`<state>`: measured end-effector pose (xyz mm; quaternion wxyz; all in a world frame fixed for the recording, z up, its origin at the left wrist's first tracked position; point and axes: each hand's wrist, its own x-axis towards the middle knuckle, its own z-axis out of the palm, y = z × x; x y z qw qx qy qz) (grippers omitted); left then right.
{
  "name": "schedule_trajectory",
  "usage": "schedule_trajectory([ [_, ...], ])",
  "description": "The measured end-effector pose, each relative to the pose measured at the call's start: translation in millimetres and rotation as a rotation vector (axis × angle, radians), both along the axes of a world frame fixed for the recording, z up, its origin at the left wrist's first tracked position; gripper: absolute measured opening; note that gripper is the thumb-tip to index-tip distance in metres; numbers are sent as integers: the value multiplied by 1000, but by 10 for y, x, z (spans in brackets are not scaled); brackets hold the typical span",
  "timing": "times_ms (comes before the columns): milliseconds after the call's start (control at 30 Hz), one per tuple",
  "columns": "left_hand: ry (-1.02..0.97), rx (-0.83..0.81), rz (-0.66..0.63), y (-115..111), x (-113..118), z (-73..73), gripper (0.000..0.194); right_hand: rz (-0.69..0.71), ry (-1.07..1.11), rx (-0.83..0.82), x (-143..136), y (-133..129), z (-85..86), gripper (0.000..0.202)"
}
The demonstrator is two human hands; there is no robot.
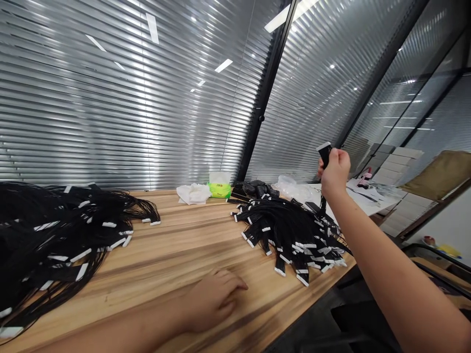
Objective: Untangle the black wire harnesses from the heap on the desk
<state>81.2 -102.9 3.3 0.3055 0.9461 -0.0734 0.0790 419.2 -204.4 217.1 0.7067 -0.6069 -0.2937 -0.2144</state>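
My right hand (pixel 335 172) is raised at the right, pinching a flat black wire cable (pixel 324 156) near its white end connector. The rest of this cable hangs down behind the hand and wrist toward a heap of black cables with white connectors (pixel 272 223) on the right side of the table. My left hand (pixel 211 300) rests on the wooden tabletop (pixel 172 260) in front of that heap, thumb apart and fingers loosely bent. Nothing shows in it. A larger heap of similar black cables (pixel 69 240) spreads over the left side.
Along the back edge lie a crumpled white tissue (pixel 193 193), a green tissue pack (pixel 220 189), a black object (pixel 259 188) and clear plastic bags (pixel 294 188). Window blinds (pixel 110 98) rise behind. White boxes (pixel 395 164) and a brown chair back (pixel 439 174) stand at right.
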Motion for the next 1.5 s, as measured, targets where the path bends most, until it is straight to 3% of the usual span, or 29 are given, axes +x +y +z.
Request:
schedule_trajectory([
  [167,-5,-5,-5,12,1,-1,42,251,54,-80,-379,305,401,33],
  [333,7,-42,-32,24,-22,-85,44,456,-28,-16,-876,528,705,38],
  [400,24,-178,37,41,-6,-152,48,557,-78,-14,-1077,585,743,39],
  [467,-3,-475,157,87,41,-194,58,641,-89,15,-1279,629,674,41],
  [533,-83,-834,325,175,106,-186,61,745,-8,26,-1484,661,477,39],
  [633,-172,-1297,543,382,177,-100,62,871,201,55,-1767,686,-19,45],
  [767,-16,-1415,619,672,66,-21,68,945,404,174,-1977,700,-730,46],
  [900,23,-1360,701,905,-303,38,50,954,441,277,-1956,805,-1191,55],
  [967,4,-1318,753,1036,-524,118,53,928,411,281,-1937,924,-1371,60],
  [1067,-92,-1244,867,1244,-825,258,64,879,477,207,-2008,1146,-1670,57],
  [1167,-239,-1147,982,1375,-1036,297,66,950,570,14,-2191,1313,-1986,48],
  [1267,-377,-1018,1027,1383,-1148,195,47,1072,619,-160,-2368,1357,-2220,38],
  [1367,-472,-846,992,1345,-1183,38,24,1196,677,-310,-2449,1311,-2319,22],
  [1433,-478,-754,962,1338,-1179,-54,32,1302,861,-371,-2446,1267,-2323,21],
  [1500,-455,-704,967,1351,-1163,-129,49,1312,1105,-355,-2410,1232,-2303,20],
])
